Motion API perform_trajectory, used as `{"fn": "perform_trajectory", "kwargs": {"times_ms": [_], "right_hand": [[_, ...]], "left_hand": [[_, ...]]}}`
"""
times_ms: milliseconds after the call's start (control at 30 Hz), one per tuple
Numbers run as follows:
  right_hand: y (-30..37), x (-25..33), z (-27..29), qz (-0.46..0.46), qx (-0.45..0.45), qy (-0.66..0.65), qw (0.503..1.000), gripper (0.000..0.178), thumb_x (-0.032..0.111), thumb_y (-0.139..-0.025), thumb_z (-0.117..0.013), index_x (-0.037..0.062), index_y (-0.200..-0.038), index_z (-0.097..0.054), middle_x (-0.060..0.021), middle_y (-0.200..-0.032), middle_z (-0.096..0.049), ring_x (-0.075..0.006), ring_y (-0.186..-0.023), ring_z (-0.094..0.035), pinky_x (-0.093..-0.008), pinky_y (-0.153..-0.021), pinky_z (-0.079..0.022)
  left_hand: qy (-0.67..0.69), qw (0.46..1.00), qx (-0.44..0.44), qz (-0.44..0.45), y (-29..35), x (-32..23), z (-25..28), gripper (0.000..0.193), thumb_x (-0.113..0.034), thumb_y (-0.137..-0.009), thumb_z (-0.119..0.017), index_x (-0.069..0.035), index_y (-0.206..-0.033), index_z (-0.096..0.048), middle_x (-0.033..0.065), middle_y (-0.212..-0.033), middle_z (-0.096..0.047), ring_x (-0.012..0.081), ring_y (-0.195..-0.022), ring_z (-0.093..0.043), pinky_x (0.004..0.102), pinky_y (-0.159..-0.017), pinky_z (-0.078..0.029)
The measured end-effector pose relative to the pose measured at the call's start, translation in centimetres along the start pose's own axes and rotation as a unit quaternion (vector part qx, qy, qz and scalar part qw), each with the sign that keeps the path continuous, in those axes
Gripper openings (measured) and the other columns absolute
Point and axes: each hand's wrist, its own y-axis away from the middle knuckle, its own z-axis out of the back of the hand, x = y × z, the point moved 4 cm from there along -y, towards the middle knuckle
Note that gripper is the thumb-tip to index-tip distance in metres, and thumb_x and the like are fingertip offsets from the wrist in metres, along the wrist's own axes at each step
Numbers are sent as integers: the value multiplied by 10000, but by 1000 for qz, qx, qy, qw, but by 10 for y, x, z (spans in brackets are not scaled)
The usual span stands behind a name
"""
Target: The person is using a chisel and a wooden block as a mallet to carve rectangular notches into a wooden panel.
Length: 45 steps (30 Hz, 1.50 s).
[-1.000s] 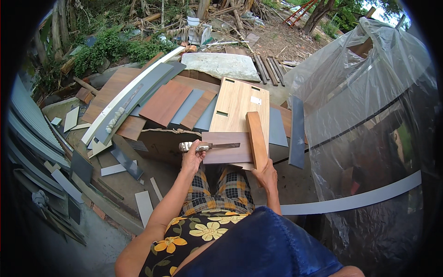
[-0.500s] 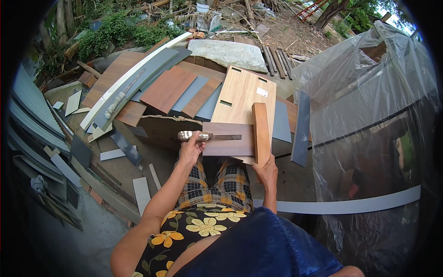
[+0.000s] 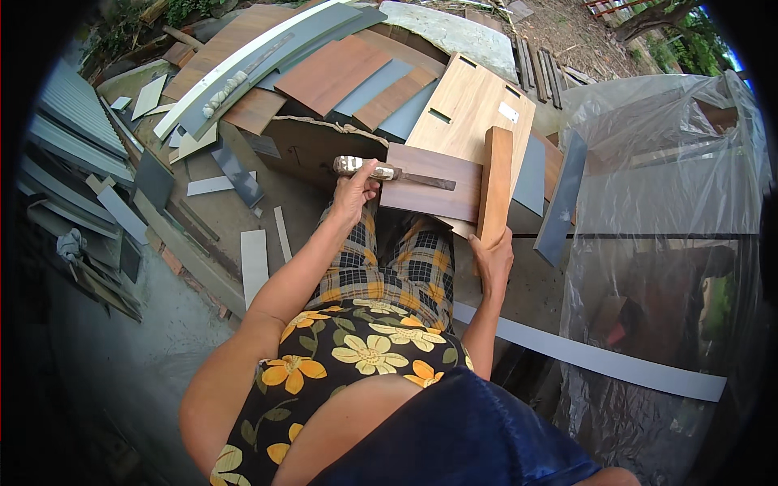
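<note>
Left hand point(image 3: 354, 190) is gripping the chisel point(image 3: 395, 172) by its handle, blade lying flat, pointing right across the dark board point(image 3: 433, 194). Right hand point(image 3: 492, 257) is clasping the near end of the upright plank point(image 3: 495, 185), just right of the blade tip.

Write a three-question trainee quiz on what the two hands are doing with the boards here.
1. True or false: the left hand holds a flat metal blade tool with a pale handle lying across the dark brown rectangular board.
2. Which hand grips the lower end of the upright orange-brown wooden plank? A) left B) right C) neither
3. Fill in: the clear plastic sheeting lies on the person's ____ side.

Key: 1 true; 2 B; 3 right.
</note>
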Motion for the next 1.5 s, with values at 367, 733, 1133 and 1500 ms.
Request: {"fn": "perform_trajectory", "kwargs": {"times_ms": [367, 733, 1133, 1500], "right_hand": [[-25, -21, 22, -2, -2, -113, 994, 592, 320, -686, -772, -33, -1119, -575, -180, -943, -667, -265, -866, -655, -373, -787, -508], [-98, -77, 46, -69, -133, -16, 989, 601, 372, -678, -778, -24, -1089, -592, -202, -962, -678, -313, -871, -675, -397, -777, -517], [-155, -94, 32, -148, -24, 183, 972, 882, 576, -733, -717, 21, -1342, -400, -246, -1173, -616, -398, -1111, -592, -486, -906, -478], [-71, -27, 2, 111, -122, 84, 983, 671, 422, -809, -714, 24, -1313, -519, -212, -1268, -534, -379, -1188, -504, -463, -970, -431]], "left_hand": [[50, 996, 65, -25, 1, -19, -9, 356, -288, -884, -699, 0, -1076, -616, 101, -900, -667, 152, -738, -639, 249, -636, -534], [37, 996, 76, 5, -4, -14, 2, 378, -342, -907, -648, -14, -1094, -625, 97, -917, -675, 157, -756, -636, 263, -656, -529], [-28, 999, 32, 5, -1, -14, 6, 376, -401, -885, -670, -89, -1088, -613, 57, -949, -679, 151, -804, -636, 271, -667, -476], [-36, 999, 14, 12, -5, -2, 6, 456, -435, -842, -714, -77, -1097, -593, 91, -1055, -636, 200, -1016, -566, 390, -870, -429]]}}
